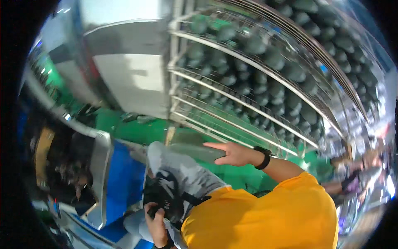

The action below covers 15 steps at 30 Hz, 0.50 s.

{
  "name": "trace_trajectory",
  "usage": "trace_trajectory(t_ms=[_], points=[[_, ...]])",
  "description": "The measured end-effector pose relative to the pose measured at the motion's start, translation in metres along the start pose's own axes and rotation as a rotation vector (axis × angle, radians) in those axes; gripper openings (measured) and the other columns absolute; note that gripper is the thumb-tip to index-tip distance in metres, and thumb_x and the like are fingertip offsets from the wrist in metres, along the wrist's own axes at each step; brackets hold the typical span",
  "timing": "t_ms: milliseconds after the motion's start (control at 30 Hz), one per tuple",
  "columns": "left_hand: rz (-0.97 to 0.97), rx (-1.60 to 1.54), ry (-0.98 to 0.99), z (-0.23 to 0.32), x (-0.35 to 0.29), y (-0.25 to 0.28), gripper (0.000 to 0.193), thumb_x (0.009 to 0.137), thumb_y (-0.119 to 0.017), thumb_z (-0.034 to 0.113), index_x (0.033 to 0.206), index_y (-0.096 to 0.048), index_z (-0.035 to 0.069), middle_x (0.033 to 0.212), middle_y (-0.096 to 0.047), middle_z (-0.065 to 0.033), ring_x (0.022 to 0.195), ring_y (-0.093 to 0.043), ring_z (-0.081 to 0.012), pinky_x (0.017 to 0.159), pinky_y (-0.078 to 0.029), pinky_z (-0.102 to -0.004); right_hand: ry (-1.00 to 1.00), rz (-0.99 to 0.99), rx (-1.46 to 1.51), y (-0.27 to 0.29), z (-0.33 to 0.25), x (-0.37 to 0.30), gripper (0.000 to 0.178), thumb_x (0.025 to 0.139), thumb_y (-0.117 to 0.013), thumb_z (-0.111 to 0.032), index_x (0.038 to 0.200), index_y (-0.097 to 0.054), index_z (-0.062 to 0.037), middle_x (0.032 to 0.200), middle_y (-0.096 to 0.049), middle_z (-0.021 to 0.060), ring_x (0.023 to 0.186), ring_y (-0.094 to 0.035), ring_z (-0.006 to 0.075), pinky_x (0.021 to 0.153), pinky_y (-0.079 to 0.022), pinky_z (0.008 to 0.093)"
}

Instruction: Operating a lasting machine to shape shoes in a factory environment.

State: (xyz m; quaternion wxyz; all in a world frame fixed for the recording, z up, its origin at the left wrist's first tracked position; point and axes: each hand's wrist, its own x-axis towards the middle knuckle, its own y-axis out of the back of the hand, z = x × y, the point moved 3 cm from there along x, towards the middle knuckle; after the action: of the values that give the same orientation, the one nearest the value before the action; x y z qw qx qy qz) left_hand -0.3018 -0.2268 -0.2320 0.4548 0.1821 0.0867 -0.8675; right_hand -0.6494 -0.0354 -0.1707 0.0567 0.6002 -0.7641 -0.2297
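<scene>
Head view: the rack's [207, 86] pale front rails slope down to the right, and the green floor [251, 176] shows between them and the wearer's legs [188, 168]. On the left, a blue panel [126, 184] with a metal edge stands close beside the knees, leaving little room there. The rack's upper shelves carry many dark grey-green rounded pieces [257, 79], packed close; the lower ones show mostly bare wire. The right hand [234, 153], out toward the rack, grips a blurred grey-green object [195, 152] between finger and thumb. The left hand [156, 224] touches a black bag [168, 199] at the lap; whether its fingers grip, I cannot tell.
</scene>
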Motion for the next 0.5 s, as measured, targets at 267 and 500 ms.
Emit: trace_trajectory(t_ms=[267, 500], points=[[-0.244, 0.454, -0.111, 0.009, 0.027, -0.050, 0.041, 0.084, -0.079, 0.027, 0.103, -0.064, -0.004, 0.095, -0.065, -0.0076, 0.089, -0.058, -0.0186, 0.083, -0.046, -0.0314, -0.865, 1.043, -0.298, 0.005, 0.143, -0.225, 0.077, 0.091, -0.065, -0.019, 0.157, -0.028, -0.0085, 0.135, -0.055, 0.0327, 0.118, -0.057, 0.0496, 0.098, -0.049, 0.0534], [-0.205, 0.663, -0.097, 0.042, 0.017, -0.078, 0.039, 0.083, -0.083, 0.024, 0.100, -0.066, -0.007, 0.093, -0.068, -0.0120, 0.087, -0.062, -0.0198, 0.082, -0.049, -0.0317, -0.848, 1.459, -0.232, 0.125, 0.246, -0.207, 0.058, 0.091, -0.069, -0.025, 0.139, -0.051, 0.0027, 0.129, -0.060, 0.0288, 0.119, -0.057, 0.0486, 0.100, -0.048, 0.0510]])
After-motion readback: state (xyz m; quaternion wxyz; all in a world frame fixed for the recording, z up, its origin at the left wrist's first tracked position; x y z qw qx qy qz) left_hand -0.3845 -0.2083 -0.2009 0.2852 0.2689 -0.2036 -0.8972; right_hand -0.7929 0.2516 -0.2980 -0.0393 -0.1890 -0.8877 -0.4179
